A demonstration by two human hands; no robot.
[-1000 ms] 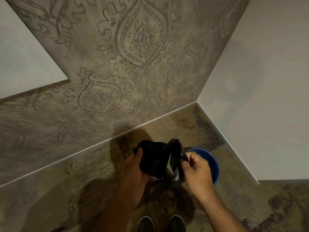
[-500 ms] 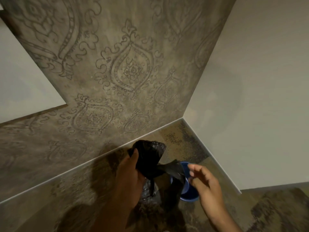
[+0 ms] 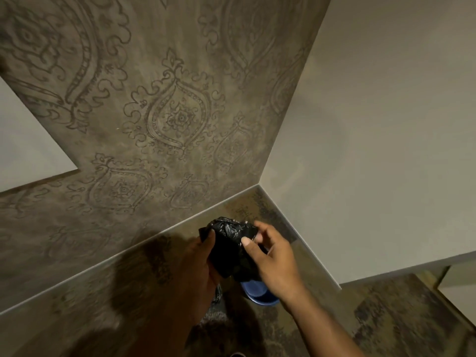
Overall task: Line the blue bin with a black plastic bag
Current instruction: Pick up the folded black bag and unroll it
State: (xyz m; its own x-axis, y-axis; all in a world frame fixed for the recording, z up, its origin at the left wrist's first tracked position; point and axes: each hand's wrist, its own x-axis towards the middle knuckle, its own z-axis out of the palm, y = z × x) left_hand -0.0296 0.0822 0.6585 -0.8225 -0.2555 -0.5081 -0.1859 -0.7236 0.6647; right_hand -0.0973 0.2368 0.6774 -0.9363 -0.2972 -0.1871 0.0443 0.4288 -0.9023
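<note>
A crumpled black plastic bag point(image 3: 231, 246) hangs bunched between both hands above the floor corner. My left hand point(image 3: 195, 266) grips its left side, thumb up against the plastic. My right hand point(image 3: 273, 264) holds its right side, with thumb and fingers pinching the upper edge. The blue bin point(image 3: 257, 292) stands on the carpet just below my right hand; only a slice of its rim and wall shows under the bag and my wrist.
A patterned wall point(image 3: 167, 119) runs on the left and a plain pale wall point(image 3: 373, 150) on the right, meeting in a corner behind the bin. Mottled carpet point(image 3: 399, 318) covers the floor. A pale panel point(image 3: 25, 150) sits at the left edge.
My right hand, loose and apart from the bag half a second ago, has come back onto it. The bag is gathered into a tighter bunch. The view has tilted upward.
</note>
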